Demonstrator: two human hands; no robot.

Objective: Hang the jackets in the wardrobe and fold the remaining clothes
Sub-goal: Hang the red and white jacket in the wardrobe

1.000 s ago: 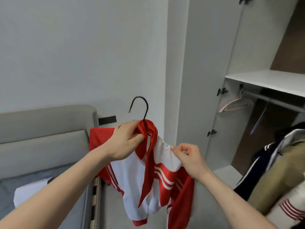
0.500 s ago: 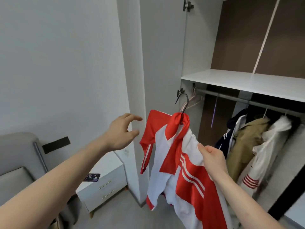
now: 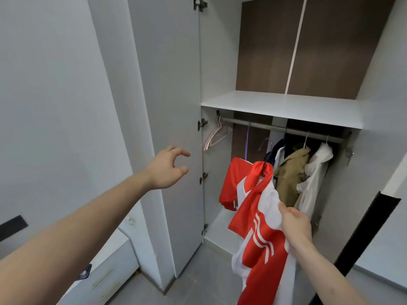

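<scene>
Inside, three hung jackets [image 3: 293, 172].

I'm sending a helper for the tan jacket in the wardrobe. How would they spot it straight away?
Look in the open wardrobe, under the white shelf, at the rail. Toward its right end hang three garments. The tan jacket is the middle one, between a dark jacket and a white jacket, the only khaki piece there.

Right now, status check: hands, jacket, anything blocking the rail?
Left hand free, fingers loosely curled. Right hand grips red-and-white jacket, not yet on rail. Hung jackets crowd rail's right; left stretch holds only bare hangers.
</scene>
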